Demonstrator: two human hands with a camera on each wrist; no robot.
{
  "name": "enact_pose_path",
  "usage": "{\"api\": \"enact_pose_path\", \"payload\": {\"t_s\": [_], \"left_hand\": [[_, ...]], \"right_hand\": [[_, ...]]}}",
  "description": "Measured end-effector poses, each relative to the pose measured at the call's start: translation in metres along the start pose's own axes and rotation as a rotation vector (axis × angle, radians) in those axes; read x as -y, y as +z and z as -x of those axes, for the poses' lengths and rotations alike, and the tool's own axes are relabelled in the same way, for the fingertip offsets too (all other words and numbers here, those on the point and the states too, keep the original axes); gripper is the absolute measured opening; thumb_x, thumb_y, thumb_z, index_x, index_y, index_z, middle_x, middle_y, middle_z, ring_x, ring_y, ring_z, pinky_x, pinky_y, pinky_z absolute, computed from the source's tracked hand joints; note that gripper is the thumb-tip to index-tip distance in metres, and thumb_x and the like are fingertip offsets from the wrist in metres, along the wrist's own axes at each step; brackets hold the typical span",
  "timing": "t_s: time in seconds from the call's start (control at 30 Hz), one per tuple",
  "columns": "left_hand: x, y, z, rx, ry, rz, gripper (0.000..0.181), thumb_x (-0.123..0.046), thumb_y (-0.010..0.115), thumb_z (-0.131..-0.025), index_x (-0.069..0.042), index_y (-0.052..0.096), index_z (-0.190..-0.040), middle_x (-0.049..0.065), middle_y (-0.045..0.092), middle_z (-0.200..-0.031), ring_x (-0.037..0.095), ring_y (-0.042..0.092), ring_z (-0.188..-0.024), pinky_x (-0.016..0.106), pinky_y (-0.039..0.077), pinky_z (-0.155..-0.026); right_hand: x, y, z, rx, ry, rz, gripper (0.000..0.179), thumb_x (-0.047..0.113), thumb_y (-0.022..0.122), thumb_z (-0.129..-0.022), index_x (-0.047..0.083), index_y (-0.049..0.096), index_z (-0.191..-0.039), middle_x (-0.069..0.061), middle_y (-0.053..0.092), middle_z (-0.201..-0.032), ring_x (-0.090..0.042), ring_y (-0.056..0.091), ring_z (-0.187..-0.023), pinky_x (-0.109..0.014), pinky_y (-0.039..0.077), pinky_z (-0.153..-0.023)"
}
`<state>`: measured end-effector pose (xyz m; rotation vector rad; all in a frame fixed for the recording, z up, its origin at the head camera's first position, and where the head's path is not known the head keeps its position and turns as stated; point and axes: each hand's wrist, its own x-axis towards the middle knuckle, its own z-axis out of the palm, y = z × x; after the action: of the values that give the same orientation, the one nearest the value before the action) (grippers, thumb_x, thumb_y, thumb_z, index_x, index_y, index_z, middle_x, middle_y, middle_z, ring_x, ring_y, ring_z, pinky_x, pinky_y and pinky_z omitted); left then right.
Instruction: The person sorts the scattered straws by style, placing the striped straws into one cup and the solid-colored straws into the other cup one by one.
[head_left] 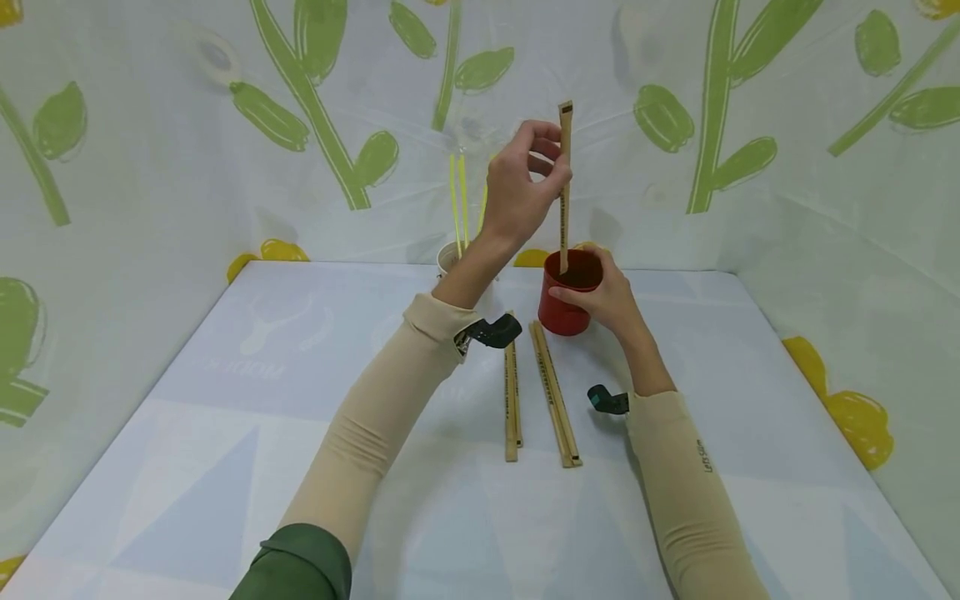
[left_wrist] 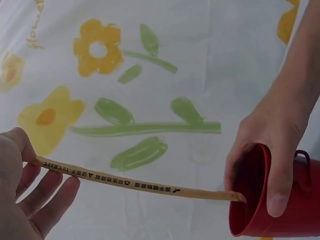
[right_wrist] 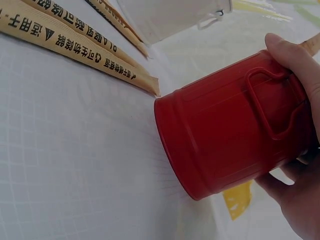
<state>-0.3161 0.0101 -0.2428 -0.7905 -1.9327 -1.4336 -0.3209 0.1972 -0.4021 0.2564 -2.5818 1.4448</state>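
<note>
Red cup: clasped it near the rim with right hand, presumably for steadiness, near the loose straws. Pinched one straw upright with left hand, high up, with its tip just inside the mouth, probably to leave the lower end free.

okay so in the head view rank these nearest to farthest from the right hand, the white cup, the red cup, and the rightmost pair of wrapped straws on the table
1. Red cup: held by the right hand.
2. Rightmost pair of wrapped straws: on the table, toward the person from the red cup.
3. White cup: off to the left, partly hidden by the left forearm.
</note>
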Motion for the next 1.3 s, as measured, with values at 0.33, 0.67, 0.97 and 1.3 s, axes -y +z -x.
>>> {"api": "enact_pose_path", "payload": {"t_s": [0.33, 0.67, 0.97, 1.3], "left_hand": [[0.012, 0.013, 0.009, 0.051, -0.022, -0.048, 0.024, -0.010, 0.060, -0.092, -0.003, 0.060, -0.115, 0.010, 0.069, -0.095, 0.016, 0.067, -0.075, 0.017, 0.054, -0.071], [0.027, 0.026, 0.021, 0.102, -0.063, -0.064, 0.023, -0.011, 0.061, -0.093, -0.003, 0.059, -0.115, 0.010, 0.068, -0.094, 0.017, 0.068, -0.075, 0.018, 0.056, -0.066], [0.043, 0.038, 0.034, 0.144, -0.136, -0.101, 0.023, -0.012, 0.061, -0.093, -0.006, 0.059, -0.115, 0.009, 0.068, -0.094, 0.016, 0.068, -0.078, 0.020, 0.056, -0.067], [0.052, 0.046, 0.044, 0.197, -0.192, -0.119, 0.023, -0.013, 0.060, -0.094, -0.008, 0.058, -0.117, 0.008, 0.068, -0.097, 0.017, 0.069, -0.083, 0.020, 0.056, -0.069]], "right_hand": [[0.002, 0.000, 0.001, 0.007, 0.024, -0.002, 0.096, 0.049, 0.082, -0.074, 0.023, 0.028, -0.150, -0.002, 0.045, -0.147, -0.024, 0.040, -0.136, -0.052, 0.046, -0.105], [0.002, -0.001, 0.001, -0.002, -0.004, 0.000, 0.093, 0.045, 0.083, -0.075, 0.022, 0.030, -0.148, -0.002, 0.046, -0.145, -0.023, 0.041, -0.135, -0.051, 0.047, -0.104], [0.001, -0.001, 0.003, -0.005, -0.035, -0.002, 0.091, 0.045, 0.082, -0.076, 0.021, 0.031, -0.147, -0.003, 0.047, -0.144, -0.024, 0.043, -0.133, -0.051, 0.046, -0.105], [-0.001, -0.001, 0.002, -0.001, -0.056, -0.007, 0.090, 0.047, 0.081, -0.076, 0.021, 0.032, -0.146, -0.003, 0.047, -0.143, -0.024, 0.044, -0.131, -0.050, 0.045, -0.105]]}}
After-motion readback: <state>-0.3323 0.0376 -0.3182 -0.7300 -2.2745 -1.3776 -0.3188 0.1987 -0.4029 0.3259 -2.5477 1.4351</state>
